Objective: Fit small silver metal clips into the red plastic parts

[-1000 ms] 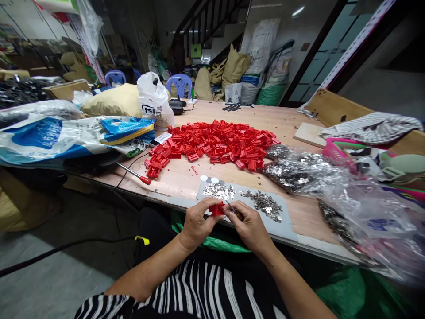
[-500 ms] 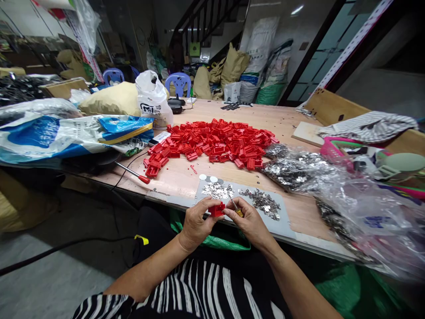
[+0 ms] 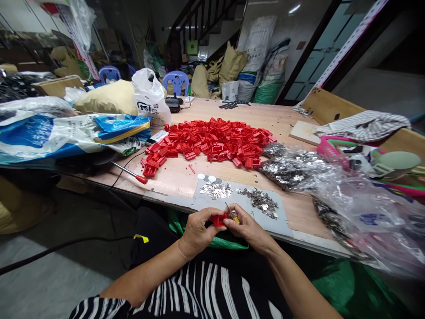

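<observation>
Pinched between the thumb and fingers of my left hand (image 3: pixel 198 228) is a small red plastic housing (image 3: pixel 218 219), held just off the table's front edge. My right hand (image 3: pixel 245 225) is closed round a small screwdriver (image 3: pixel 235 218) with a yellow handle, its thin metal shaft pointing up and left. The right thumb and fingertip also touch the housing's right side; whether they hold a tiny part there is hidden. Just beyond my hands, a grey mat (image 3: pixel 282 219) bears a pile of shiny flat metal pieces (image 3: pixel 216 190) and a darker pile of metal pieces (image 3: pixel 260 201).
A large heap of red plastic housings (image 3: pixel 215 139) covers the table's middle. A red-handled screwdriver (image 3: pixel 141 179) lies at the left edge. Clear plastic bags of metal parts (image 3: pixel 292 168) crowd the right, beside a pink basket (image 3: pixel 327 148). Sacks (image 3: pixel 36 133) and a white bag (image 3: pixel 151 99) stand left.
Both hands have come slightly down and closer to my body with the red housing. The screwdriver's shaft has shifted a little left and down. The view has tilted slightly.
</observation>
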`<state>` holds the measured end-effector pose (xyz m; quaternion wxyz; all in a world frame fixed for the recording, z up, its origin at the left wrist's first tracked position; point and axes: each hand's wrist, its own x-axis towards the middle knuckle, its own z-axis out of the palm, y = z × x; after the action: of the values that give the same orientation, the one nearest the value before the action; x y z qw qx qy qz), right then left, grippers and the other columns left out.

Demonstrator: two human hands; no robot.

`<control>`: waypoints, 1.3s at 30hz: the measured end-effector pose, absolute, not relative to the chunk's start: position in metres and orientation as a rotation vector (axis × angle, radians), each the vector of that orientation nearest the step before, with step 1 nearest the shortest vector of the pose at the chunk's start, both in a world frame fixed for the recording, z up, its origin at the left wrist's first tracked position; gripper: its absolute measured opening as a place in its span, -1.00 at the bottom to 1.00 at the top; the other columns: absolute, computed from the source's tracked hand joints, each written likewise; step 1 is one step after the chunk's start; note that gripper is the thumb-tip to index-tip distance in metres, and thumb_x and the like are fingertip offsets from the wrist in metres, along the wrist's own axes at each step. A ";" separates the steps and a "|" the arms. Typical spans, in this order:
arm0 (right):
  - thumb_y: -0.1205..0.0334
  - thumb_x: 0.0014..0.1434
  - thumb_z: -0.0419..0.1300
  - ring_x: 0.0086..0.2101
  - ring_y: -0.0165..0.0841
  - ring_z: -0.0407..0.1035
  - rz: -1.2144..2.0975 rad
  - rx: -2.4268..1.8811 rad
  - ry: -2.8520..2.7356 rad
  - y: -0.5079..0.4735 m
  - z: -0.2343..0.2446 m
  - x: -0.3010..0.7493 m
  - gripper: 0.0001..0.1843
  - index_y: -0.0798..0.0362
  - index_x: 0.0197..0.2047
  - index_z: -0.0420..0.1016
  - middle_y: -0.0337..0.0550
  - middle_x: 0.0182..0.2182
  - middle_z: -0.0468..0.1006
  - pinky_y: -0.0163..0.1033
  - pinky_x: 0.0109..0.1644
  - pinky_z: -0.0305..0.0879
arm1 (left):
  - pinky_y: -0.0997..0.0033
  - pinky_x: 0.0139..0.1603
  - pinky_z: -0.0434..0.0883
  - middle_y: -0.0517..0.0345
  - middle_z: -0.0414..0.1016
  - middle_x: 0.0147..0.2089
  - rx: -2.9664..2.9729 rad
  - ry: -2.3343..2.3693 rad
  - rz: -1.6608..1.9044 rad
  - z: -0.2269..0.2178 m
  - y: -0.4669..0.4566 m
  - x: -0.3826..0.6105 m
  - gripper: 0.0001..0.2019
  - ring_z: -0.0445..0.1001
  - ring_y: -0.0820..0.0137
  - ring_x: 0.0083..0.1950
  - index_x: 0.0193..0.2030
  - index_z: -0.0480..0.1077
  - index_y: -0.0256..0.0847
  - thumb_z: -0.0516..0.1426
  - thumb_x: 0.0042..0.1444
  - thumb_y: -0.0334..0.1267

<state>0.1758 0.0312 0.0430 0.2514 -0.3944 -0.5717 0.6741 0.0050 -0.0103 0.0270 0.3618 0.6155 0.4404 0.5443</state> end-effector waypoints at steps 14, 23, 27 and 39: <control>-0.01 -0.05 0.34 -0.64 -0.58 -0.12 2.132 -0.945 -1.207 0.018 0.031 0.177 -0.55 0.01 -0.22 0.25 -0.45 -0.60 0.13 -0.40 -0.59 -0.24 | 0.37 -0.11 0.45 0.04 0.60 -0.22 1.242 0.929 1.322 0.014 -0.013 -0.003 -0.68 0.56 0.29 -0.18 -0.21 0.49 -0.23 0.37 -0.17 -0.32; 0.11 0.17 0.13 -0.34 -0.35 0.35 1.054 -1.367 -1.957 0.067 0.037 0.186 -0.83 0.02 -0.25 0.40 -0.18 -0.31 0.50 -0.25 -0.27 0.21 | 0.40 -0.07 0.47 0.13 0.60 -0.23 0.841 1.006 1.466 0.013 0.001 -0.001 -0.65 0.56 0.38 -0.20 -0.24 0.42 -0.23 0.38 -0.21 -0.38; 0.29 0.19 0.07 -0.21 -0.24 0.40 0.460 -1.615 -2.214 0.097 0.031 0.191 -0.86 0.03 -0.22 0.43 -0.09 -0.22 0.55 -0.19 -0.13 0.20 | 0.43 -0.12 0.49 0.15 0.59 -0.24 0.831 1.049 1.495 0.013 0.004 -0.007 -0.65 0.56 0.41 -0.24 -0.23 0.42 -0.24 0.37 -0.21 -0.39; 0.32 0.13 0.11 -0.29 -0.27 0.38 0.367 -1.714 -2.276 0.118 0.022 0.179 -0.96 0.04 -0.34 0.39 -0.09 -0.33 0.54 -0.26 -0.24 0.13 | 0.44 -0.11 0.48 0.15 0.58 -0.23 0.851 1.073 1.488 0.005 0.006 -0.009 -0.64 0.55 0.42 -0.21 -0.21 0.41 -0.24 0.36 -0.19 -0.39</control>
<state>0.1786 0.1178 0.0223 0.1340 -0.5913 -0.7851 0.1266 -0.0094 0.0059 0.0055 0.5309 0.3565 0.4498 0.6235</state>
